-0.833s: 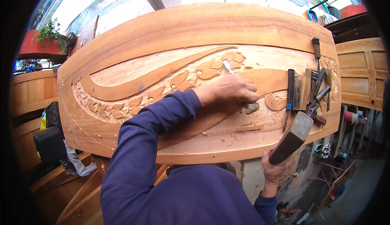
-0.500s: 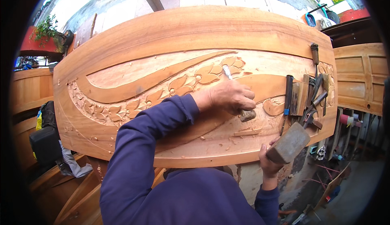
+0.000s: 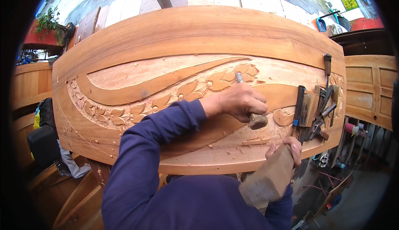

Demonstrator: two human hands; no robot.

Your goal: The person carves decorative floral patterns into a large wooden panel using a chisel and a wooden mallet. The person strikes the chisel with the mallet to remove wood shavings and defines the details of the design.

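A wide wooden panel point(image 3: 195, 30) carved with a band of leaves and flowers point(image 3: 193, 89) lies in front of me. My left hand point(image 3: 243, 103) is wrapped round a wood chisel point(image 3: 258, 121). Its thick handle end sticks out toward me, while the metal blade points away and meets the carved flower at the band's far end. Nearer the panel's front edge, my right hand point(image 3: 294, 149) grips a blocky wooden mallet point(image 3: 269, 176), blurred by motion. The mallet's head hangs close to my body, apart from the chisel; its handle is mostly hidden.
Several carving tools point(image 3: 318, 109) lie together on the panel's right end, one chisel point(image 3: 327, 66) pointing away. Loose wood chips and a flat sliver point(image 3: 256, 141) are scattered over the panel. A panelled door point(image 3: 368, 86) stands at the right, a black case point(image 3: 43, 148) at the left.
The mallet has swung down and left toward my body, its head turning away from the tools. My left hand still holds the chisel at nearly the same flower. The view has shifted slightly.
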